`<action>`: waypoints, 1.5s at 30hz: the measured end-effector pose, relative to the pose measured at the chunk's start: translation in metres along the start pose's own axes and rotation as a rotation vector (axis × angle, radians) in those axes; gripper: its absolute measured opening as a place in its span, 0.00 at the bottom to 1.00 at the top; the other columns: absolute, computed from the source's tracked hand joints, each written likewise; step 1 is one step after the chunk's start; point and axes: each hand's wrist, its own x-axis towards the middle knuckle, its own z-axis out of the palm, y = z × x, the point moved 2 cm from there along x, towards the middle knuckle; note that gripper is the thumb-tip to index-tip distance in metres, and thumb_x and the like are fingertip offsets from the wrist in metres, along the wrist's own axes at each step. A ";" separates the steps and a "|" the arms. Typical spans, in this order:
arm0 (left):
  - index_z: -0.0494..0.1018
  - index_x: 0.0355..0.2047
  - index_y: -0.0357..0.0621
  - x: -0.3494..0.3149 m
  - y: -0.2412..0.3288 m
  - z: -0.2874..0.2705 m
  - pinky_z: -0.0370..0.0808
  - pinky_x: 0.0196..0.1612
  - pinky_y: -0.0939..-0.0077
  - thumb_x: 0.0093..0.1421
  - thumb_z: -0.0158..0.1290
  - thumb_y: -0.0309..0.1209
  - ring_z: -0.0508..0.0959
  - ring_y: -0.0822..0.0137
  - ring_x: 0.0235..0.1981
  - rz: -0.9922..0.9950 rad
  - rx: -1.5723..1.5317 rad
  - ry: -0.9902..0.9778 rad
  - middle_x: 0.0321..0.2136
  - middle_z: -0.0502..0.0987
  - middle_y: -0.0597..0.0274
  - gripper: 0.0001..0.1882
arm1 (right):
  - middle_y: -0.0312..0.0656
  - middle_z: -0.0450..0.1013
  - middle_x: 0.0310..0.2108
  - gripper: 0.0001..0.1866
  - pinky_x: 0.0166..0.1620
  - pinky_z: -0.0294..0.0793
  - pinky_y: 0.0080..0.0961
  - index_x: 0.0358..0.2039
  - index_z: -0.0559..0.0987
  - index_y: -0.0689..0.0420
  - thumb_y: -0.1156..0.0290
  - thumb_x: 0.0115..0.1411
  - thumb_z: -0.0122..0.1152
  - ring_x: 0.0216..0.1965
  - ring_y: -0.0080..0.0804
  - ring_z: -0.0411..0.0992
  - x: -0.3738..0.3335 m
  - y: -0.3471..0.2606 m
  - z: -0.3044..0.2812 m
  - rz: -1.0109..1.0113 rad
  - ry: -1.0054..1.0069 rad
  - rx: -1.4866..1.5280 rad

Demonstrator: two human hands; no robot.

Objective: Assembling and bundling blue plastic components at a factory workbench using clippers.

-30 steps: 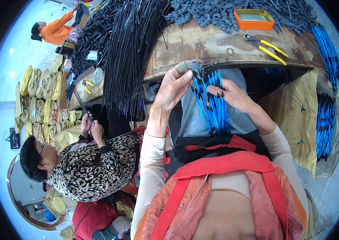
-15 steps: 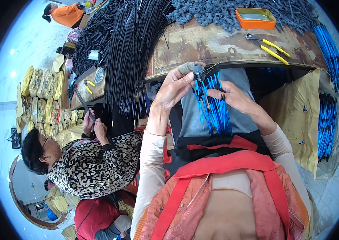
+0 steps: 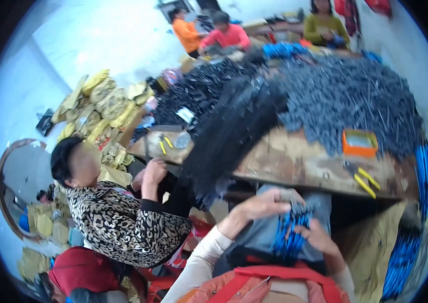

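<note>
Over my lap hangs a bundle of thin blue tubes point(image 3: 291, 237) with black fittings on them. My left hand point(image 3: 264, 203) is closed at the bundle's top end, on a small grey plastic fitting point(image 3: 309, 207). One of its fingers wears a cloth-like wrap. My right hand point(image 3: 317, 237) comes in from the right and closes its fingers on the side of the blue tubes. The picture is smeared by motion, so the fingertips and the joint between tubes and fitting are not clear.
The wooden table point(image 3: 295, 164) ahead bears yellow-handled pliers point(image 3: 366, 181), an orange box point(image 3: 359, 154), a heap of grey fittings point(image 3: 345, 96) and long black rods point(image 3: 239, 121). A co-worker point(image 3: 128, 217) sits at left. A sack of blue tubes point(image 3: 401, 262) stands at right.
The view has tilted up and swung, so the far table and more people show. My hands sit lower in the picture, both still on the bundle. The co-worker's hands have moved closer together.
</note>
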 end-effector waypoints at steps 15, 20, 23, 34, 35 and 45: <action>0.73 0.52 0.39 0.010 -0.011 0.041 0.66 0.55 0.77 0.61 0.57 0.30 0.72 0.73 0.50 0.020 -0.063 -0.070 0.47 0.74 0.63 0.19 | 0.38 0.77 0.33 0.12 0.45 0.72 0.26 0.37 0.79 0.63 0.66 0.66 0.53 0.37 0.26 0.74 -0.042 -0.003 -0.015 -0.099 -0.063 0.036; 0.70 0.50 0.43 0.010 -0.031 0.038 0.70 0.51 0.82 0.58 0.60 0.24 0.73 0.76 0.49 -0.004 -0.302 0.033 0.46 0.75 0.65 0.20 | 0.39 0.77 0.32 0.11 0.43 0.73 0.25 0.36 0.77 0.64 0.67 0.66 0.54 0.36 0.26 0.75 -0.044 -0.006 -0.012 -0.127 -0.035 0.002; 0.71 0.45 0.44 0.011 -0.043 0.036 0.71 0.47 0.83 0.57 0.61 0.25 0.74 0.76 0.45 0.036 -0.304 0.083 0.43 0.75 0.67 0.16 | 0.42 0.77 0.32 0.12 0.44 0.75 0.29 0.39 0.76 0.63 0.66 0.66 0.54 0.37 0.31 0.77 -0.044 0.004 -0.014 -0.151 -0.055 -0.006; 0.72 0.30 0.48 0.005 -0.046 0.042 0.73 0.35 0.83 0.54 0.65 0.28 0.74 0.79 0.32 0.012 -0.120 0.258 0.30 0.74 0.73 0.10 | 0.40 0.77 0.33 0.12 0.43 0.74 0.25 0.38 0.76 0.63 0.66 0.67 0.54 0.37 0.27 0.75 -0.048 0.010 -0.019 -0.156 0.007 -0.043; 0.73 0.31 0.48 0.006 -0.046 0.043 0.73 0.35 0.83 0.54 0.65 0.28 0.73 0.80 0.31 0.032 -0.087 0.286 0.29 0.74 0.74 0.10 | 0.40 0.77 0.33 0.12 0.43 0.74 0.25 0.38 0.76 0.63 0.66 0.67 0.54 0.37 0.27 0.75 -0.048 0.013 -0.022 -0.153 0.004 -0.042; 0.79 0.36 0.45 0.006 -0.051 0.053 0.73 0.42 0.81 0.56 0.62 0.28 0.76 0.78 0.36 -0.054 -0.081 0.399 0.33 0.79 0.71 0.07 | 0.41 0.77 0.34 0.12 0.43 0.74 0.27 0.40 0.75 0.65 0.67 0.67 0.53 0.37 0.29 0.76 -0.046 0.024 -0.030 -0.163 -0.040 0.103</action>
